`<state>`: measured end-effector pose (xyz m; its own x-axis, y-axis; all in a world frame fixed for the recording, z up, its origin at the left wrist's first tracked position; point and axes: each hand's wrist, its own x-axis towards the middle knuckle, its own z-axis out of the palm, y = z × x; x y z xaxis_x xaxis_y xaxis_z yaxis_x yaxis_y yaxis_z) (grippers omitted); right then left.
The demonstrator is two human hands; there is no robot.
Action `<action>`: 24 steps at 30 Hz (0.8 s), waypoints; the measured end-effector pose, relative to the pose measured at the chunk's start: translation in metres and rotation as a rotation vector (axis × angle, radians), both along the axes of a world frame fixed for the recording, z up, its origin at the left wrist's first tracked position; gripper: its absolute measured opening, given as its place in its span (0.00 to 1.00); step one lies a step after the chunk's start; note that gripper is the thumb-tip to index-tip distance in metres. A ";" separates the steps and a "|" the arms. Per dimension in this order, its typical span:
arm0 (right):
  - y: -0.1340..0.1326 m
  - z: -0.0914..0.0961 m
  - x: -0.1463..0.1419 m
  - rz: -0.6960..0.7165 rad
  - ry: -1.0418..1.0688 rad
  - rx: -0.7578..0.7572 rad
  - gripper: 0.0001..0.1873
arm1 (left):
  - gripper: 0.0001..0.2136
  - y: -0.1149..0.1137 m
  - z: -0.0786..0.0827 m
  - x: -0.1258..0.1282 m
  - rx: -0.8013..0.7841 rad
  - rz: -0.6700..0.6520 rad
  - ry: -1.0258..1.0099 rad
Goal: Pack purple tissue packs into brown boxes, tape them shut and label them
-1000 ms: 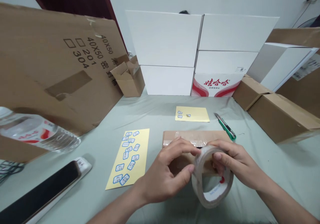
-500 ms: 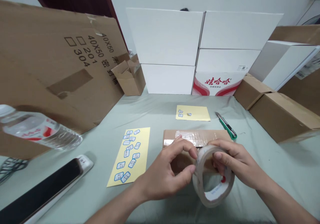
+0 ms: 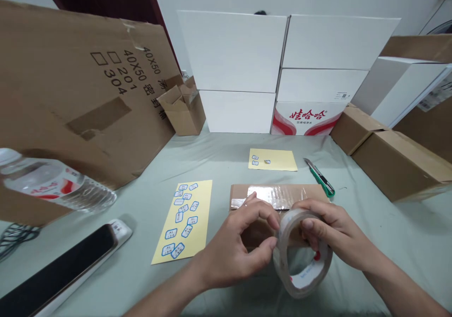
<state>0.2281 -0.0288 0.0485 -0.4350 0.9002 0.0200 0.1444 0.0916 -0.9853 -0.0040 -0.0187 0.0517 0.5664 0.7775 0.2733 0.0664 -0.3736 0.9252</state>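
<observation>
A roll of clear packing tape (image 3: 282, 265) stands on edge, gripped at its upper rim by my right hand (image 3: 335, 230). The right thumb lies inside the ring and the fingers are over the outside. My left hand (image 3: 236, 241) is at the roll's left side, its curved thumb and index finger apart, their tips at the outer tape surface. Whether they touch a loose tape end I cannot tell. Behind both hands lies a small brown cardboard box (image 3: 293, 192) with shiny clear tape across its top; the hands hide part of its front.
A green utility knife (image 3: 319, 178) lies behind the box's right end. Yellow sheets with stickers are at left (image 3: 197, 213) and behind (image 3: 282, 159). Farther left are a water bottle (image 3: 60, 182) and a dark phone (image 3: 63, 265). Cartons (image 3: 240, 53) border the cloth-covered table (image 3: 148, 204).
The tape roll has turned slightly and dropped a little in my right hand. My left hand's fingertips stay at its left side, almost unmoved.
</observation>
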 end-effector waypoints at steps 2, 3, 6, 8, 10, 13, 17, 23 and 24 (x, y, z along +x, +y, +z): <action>0.001 0.000 0.000 0.002 -0.005 0.003 0.16 | 0.05 -0.001 -0.001 0.000 -0.009 0.006 0.006; 0.001 0.000 0.001 0.010 -0.015 0.014 0.15 | 0.07 -0.001 0.000 -0.001 -0.021 0.004 0.018; 0.001 0.000 0.001 0.038 -0.093 0.137 0.12 | 0.10 0.000 0.005 -0.001 -0.080 -0.037 0.061; -0.001 -0.001 0.000 0.017 -0.162 0.297 0.09 | 0.08 0.002 0.010 -0.001 -0.142 -0.104 0.093; -0.005 -0.001 -0.001 -0.029 -0.227 0.482 0.05 | 0.06 0.006 0.015 0.001 -0.225 -0.181 0.122; -0.010 -0.002 -0.004 -0.080 -0.321 0.704 0.04 | 0.07 0.009 0.020 0.004 -0.343 -0.234 0.120; -0.013 -0.003 -0.008 -0.138 -0.406 0.890 0.08 | 0.07 0.008 0.021 0.007 -0.403 -0.205 0.096; -0.013 -0.003 -0.013 -0.116 -0.441 0.981 0.11 | 0.07 0.007 0.021 0.008 -0.389 -0.234 0.071; -0.013 -0.004 -0.013 -0.121 -0.450 0.983 0.11 | 0.06 0.007 0.021 0.008 -0.388 -0.237 0.061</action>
